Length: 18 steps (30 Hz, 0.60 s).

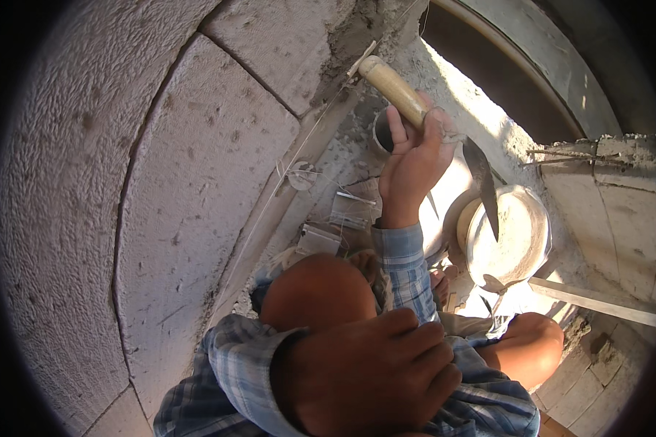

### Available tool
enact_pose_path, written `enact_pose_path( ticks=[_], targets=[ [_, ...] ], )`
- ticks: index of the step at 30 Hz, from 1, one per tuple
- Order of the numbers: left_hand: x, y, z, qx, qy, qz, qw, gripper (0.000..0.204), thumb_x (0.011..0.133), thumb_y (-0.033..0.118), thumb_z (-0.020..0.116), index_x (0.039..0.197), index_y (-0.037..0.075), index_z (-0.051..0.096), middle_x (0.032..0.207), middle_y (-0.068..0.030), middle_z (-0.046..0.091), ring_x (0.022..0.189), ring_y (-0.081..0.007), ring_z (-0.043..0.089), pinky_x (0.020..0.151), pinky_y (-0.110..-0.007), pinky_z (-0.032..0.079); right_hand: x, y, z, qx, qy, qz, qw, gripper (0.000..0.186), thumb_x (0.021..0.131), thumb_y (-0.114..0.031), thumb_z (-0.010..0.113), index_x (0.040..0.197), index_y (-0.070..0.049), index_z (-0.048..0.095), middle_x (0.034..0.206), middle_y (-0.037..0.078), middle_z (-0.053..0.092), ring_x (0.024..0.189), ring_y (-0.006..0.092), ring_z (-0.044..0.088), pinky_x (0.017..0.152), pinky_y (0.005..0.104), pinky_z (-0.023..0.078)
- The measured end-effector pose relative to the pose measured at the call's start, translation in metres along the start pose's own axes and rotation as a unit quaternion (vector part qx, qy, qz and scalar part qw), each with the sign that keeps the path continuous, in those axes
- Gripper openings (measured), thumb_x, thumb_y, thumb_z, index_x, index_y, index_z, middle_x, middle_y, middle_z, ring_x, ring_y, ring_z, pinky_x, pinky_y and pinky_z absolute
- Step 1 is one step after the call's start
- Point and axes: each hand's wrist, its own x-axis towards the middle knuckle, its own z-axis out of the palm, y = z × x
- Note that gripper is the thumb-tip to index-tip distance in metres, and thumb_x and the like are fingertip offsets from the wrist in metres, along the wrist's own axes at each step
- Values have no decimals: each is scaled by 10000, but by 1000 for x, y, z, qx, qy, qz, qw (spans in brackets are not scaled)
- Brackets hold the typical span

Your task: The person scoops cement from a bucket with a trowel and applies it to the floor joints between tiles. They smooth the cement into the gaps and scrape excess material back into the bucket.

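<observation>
My right hand (pixel 419 164) is raised in front of me, closed around the wooden handle of a trowel (pixel 393 89). The handle's butt end points up and left, close to a small thin stick (pixel 362 60) by the wall. The pointed metal blade hangs down on the right, over a pale round basin (pixel 546 237). Nearer to me, my left hand (pixel 372 371) lies across my body with its back showing and its fingers curled. What those fingers hold, if anything, is hidden.
A block wall (pixel 204 146) with dark joints fills the left side. Along its foot runs a thin string (pixel 270 197). Small metal-edged pieces (pixel 353 211) lie beside it. A wooden strip (pixel 598 301) and a low block wall (pixel 619 197) are at right.
</observation>
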Motion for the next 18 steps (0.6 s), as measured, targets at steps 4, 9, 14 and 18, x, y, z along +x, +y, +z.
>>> enact_pose_path(
  ticks=[4, 9, 14, 18],
  targets=[
    [1, 0, -9, -37, -66, -14, 997, 256, 779, 259, 583, 780, 4, 604, 738, -71, 586, 735, -183, 567, 635, -290, 421, 10, -5, -3, -1, 9, -39, 999, 343, 1014, -159, 444, 1243, 96, 433, 1297, 269, 511, 1150, 328, 587, 921, 416, 574],
    [3, -3, -7, -10, -35, 8, 999, 250, 774, 257, 584, 778, 8, 603, 732, -59, 580, 748, -175, 572, 635, -288, 420, 3, -1, 8, -2, -24, -3, 1000, 300, 1004, -116, 434, 1252, 50, 413, 1283, 256, 514, 1158, 353, 573, 902, 439, 585],
    [-2, 1, 4, 27, 14, 4, 1000, 152, 708, 211, 623, 757, 69, 604, 698, -11, 562, 691, -153, 550, 639, -278, 432, 11, -6, -4, 42, 20, -52, 998, 278, 998, -117, 453, 1217, 53, 428, 1278, 268, 516, 1162, 360, 574, 888, 444, 592],
    [0, -1, 3, 19, 3, 8, 1000, 153, 710, 215, 622, 758, 70, 606, 698, -10, 563, 692, -153, 551, 635, -280, 432, 2, 3, 3, 3, -23, 7, 1000, 328, 1011, -145, 443, 1239, 91, 440, 1295, 261, 515, 1136, 333, 596, 916, 429, 580]
  ],
)
